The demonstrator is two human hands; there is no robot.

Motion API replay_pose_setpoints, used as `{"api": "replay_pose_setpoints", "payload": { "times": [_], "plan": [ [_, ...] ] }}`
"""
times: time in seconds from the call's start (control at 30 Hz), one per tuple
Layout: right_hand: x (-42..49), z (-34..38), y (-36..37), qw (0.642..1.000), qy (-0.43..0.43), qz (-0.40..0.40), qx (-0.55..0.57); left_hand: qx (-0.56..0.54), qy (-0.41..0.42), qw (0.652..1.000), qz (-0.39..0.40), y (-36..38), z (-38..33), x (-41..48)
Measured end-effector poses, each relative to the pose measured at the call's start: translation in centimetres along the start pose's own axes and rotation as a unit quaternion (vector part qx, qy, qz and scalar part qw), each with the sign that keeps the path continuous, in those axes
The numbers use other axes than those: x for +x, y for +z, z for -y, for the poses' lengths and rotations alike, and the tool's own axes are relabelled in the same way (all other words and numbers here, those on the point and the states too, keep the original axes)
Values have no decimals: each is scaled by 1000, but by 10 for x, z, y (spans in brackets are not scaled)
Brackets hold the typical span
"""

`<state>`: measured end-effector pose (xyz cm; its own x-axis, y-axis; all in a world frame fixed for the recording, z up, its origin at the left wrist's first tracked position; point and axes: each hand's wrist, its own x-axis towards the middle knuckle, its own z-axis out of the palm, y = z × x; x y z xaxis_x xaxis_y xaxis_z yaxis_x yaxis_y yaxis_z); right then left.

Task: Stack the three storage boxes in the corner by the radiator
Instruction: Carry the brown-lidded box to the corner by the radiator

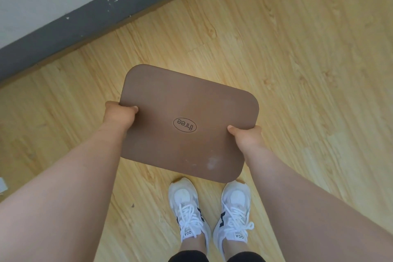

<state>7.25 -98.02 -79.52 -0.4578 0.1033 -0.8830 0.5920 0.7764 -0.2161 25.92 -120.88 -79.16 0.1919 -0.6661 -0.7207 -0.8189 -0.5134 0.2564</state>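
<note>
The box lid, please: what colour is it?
Brown, with a dark oval logo; the box lid shows in the head view.
</note>
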Motion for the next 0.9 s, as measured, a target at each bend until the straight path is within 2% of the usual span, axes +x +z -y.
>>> {"api": "replay_pose_setpoints", "payload": {
  "times": [0.27,0.53,0.9],
  "plan": [
    [-5,0,-20,999,-23,-31,-24,-33,-40,998,46,-6,21,-20],
    [-65,28,-75,996,-48,-48,-62,-72,-89,991,63,-33,26,-101],
    [-209,70,-173,992,-108,-52,-35,-122,-29,990,56,-129,-33,-244]
  ]
}}
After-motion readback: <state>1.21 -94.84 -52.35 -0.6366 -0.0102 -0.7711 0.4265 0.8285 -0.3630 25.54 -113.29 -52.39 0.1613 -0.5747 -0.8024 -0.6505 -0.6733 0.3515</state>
